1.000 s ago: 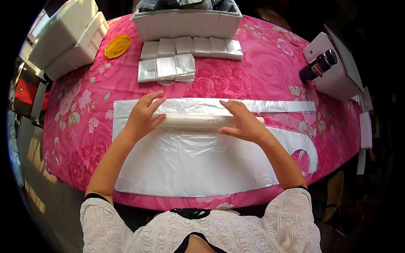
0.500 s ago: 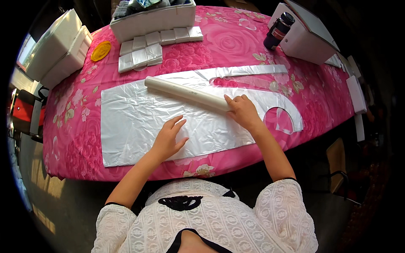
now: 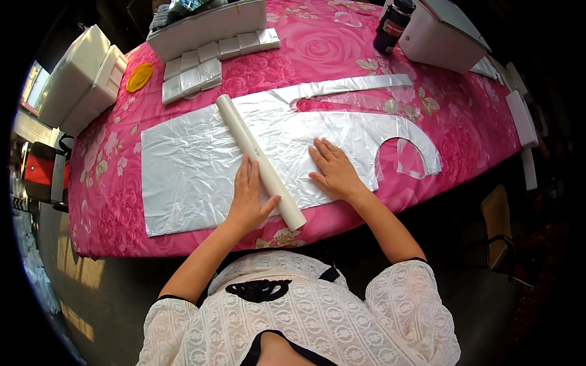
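A silvery-white plastic apron (image 3: 183,177) lies spread on the table, with a curved cut-out at its right end and a long strap (image 3: 360,84) along the far side. Slanting across it is a white pipe (image 3: 251,145), whose near end reaches past the apron's near edge. My left hand (image 3: 245,198) rests against the pipe's left side, fingers stretched out and thumb spread onto it. To the right of the pipe, my right hand (image 3: 334,171) lies open and flat on the plastic, fingers spread, holding nothing.
Folded white plastic packets (image 3: 194,78) lie before a white foam box (image 3: 207,29). A yellow round item (image 3: 140,77) is at the left, near stacked foam boxes (image 3: 82,79). A dark bottle (image 3: 394,25) stands beside another box (image 3: 441,39) at the far right. Pink flowered cloth (image 3: 110,213) covers the table.
The pipe has turned to a steeper slant, its near end swinging toward me. My right hand has let go of it and now lies on the apron; my left hand has come to the pipe.
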Motion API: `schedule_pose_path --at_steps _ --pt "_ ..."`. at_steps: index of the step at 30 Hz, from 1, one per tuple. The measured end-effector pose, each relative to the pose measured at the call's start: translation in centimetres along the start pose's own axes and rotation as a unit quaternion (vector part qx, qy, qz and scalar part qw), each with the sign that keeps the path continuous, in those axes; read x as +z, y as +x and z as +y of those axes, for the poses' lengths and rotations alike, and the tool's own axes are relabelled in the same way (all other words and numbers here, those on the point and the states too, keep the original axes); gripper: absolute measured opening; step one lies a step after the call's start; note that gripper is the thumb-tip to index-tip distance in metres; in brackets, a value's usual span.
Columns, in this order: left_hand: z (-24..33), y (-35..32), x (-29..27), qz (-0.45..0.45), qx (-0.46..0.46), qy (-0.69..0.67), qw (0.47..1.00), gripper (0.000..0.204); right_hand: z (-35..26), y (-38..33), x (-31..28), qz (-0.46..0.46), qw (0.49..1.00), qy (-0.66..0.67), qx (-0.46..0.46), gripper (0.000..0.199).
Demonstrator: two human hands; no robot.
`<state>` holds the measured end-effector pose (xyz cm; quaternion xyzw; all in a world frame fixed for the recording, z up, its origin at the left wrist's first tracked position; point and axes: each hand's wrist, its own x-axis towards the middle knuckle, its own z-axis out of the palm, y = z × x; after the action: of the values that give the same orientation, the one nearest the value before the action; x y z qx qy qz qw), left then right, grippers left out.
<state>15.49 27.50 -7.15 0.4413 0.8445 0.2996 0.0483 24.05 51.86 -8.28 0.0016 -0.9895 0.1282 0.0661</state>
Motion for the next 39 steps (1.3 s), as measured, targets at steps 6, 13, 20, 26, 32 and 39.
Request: schedule_pose_path --at_steps 6,13,20,26,32,39 --pt "-0.3 0.3 0.5 0.035 -0.079 -0.033 0.996 0.095 8.4 -2.4 -2.2 0.031 0.993 -0.047 0.101 0.06" --pt "0.2 1.7 0.6 -0.013 -0.051 -0.046 0.998 0.094 17.0 -5.9 -4.0 0.12 0.946 -0.113 0.279 0.049" --pt "3.6 0.4 0.8 -0.052 0.003 -0.024 0.998 0.092 22.0 -8.9 -4.8 0.209 0.907 -0.162 0.328 0.035" --pt "4.1 1.3 1.1 -0.068 0.022 -0.013 0.997 0.09 17.8 -6.9 -7.0 0.334 0.881 -0.124 0.311 0.014" --pt "4.3 1.7 0.7 0.004 0.06 -0.066 0.996 0.077 5.0 -2.5 -8.5 0.254 0.895 0.235 0.282 0.016" --pt "3.8 2.4 -2.6 -0.109 -0.219 -0.579 0.778 0.04 -10.7 -0.2 -5.8 0.051 0.919 0.388 -0.046 0.029"
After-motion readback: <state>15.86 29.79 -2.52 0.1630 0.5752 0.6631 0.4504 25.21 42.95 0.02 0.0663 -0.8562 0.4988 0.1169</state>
